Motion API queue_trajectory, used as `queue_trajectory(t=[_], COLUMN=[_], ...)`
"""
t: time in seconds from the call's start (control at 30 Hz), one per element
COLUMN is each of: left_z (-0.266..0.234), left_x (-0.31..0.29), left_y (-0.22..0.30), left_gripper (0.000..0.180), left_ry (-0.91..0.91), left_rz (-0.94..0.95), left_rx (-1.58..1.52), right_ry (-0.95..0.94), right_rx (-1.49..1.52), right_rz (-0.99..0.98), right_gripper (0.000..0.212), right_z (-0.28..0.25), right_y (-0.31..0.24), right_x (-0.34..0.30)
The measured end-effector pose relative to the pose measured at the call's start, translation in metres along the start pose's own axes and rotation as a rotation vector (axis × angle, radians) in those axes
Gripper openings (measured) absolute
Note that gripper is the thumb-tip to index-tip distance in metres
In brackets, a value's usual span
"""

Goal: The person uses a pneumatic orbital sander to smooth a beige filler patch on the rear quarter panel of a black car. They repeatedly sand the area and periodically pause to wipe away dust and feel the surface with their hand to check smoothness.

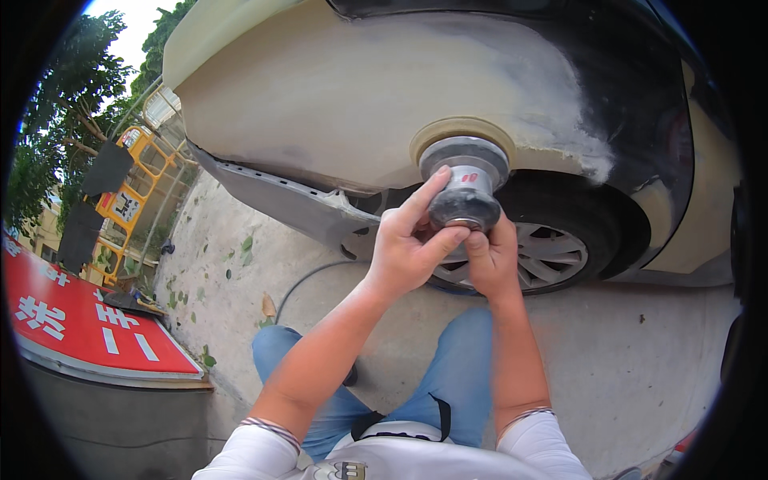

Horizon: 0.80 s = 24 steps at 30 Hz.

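A round grey and black sander (465, 178) is held in both of my hands, its wide tan disc (464, 128) against the car's panel just above the wheel arch. My left hand (412, 244) is closed round the sander's left side, with the forefinger along its body and the thumb by its rounded end. My right hand (494, 256) grips the right side of that end, its thumb close to the left one. The car panel (320, 96) is dull beige with greyish patches and a chalky white edge (588, 148) next to black paint.
Below the arch sits the wheel (552, 256). A grey bumper (280, 200) hangs at a gap under the panel. A dark hose (308, 276) curves over the concrete ground. On the left are a red sign (80, 320), a yellow barrier (132, 204) and trees (68, 104).
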<state>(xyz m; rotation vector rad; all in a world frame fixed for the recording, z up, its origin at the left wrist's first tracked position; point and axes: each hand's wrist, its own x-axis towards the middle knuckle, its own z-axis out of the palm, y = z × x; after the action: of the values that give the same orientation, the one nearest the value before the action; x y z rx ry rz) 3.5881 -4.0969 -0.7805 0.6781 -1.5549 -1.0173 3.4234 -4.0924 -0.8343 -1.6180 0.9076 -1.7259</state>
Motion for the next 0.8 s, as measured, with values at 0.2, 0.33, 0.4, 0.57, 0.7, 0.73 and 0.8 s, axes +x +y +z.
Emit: queue_trajectory(t=[0.2,0.33,0.4,0.57,0.7,0.73,0.8], left_z=[-0.065,0.033,0.078,0.063,-0.023,-0.035,-0.029], left_x=[-0.03,0.011,0.032,0.03,-0.008,-0.013,-0.015], left_y=[-0.01,-0.003,0.005,0.016,0.01,0.008,0.006], left_gripper=[0.081,0.078,0.076,0.071,0.074,0.072,0.074], left_ry=[0.131,-0.096,-0.219,-0.131,0.109,0.089,0.136], left_rz=[-0.088,0.075,0.137,0.082,-0.049,0.012,-0.061], left_rx=[-0.059,0.033,0.123,0.14,-0.138,-0.176,-0.128], right_ry=[-0.091,0.06,0.227,0.208,-0.072,-0.125,-0.062], right_rx=[-0.226,0.098,0.177,0.127,-0.166,-0.258,-0.201], right_rz=[-0.114,0.001,0.026,0.007,-0.087,-0.107,-0.118], right_gripper=[0.06,0.068,0.075,0.081,0.06,0.059,0.061], right_z=[0.059,-0.036,-0.072,-0.049,0.026,0.034,0.03], right_y=[0.002,-0.003,-0.005,-0.012,-0.01,-0.01,-0.011], right_x=[0.013,-0.005,-0.012,-0.002,0.016,0.018,0.018])
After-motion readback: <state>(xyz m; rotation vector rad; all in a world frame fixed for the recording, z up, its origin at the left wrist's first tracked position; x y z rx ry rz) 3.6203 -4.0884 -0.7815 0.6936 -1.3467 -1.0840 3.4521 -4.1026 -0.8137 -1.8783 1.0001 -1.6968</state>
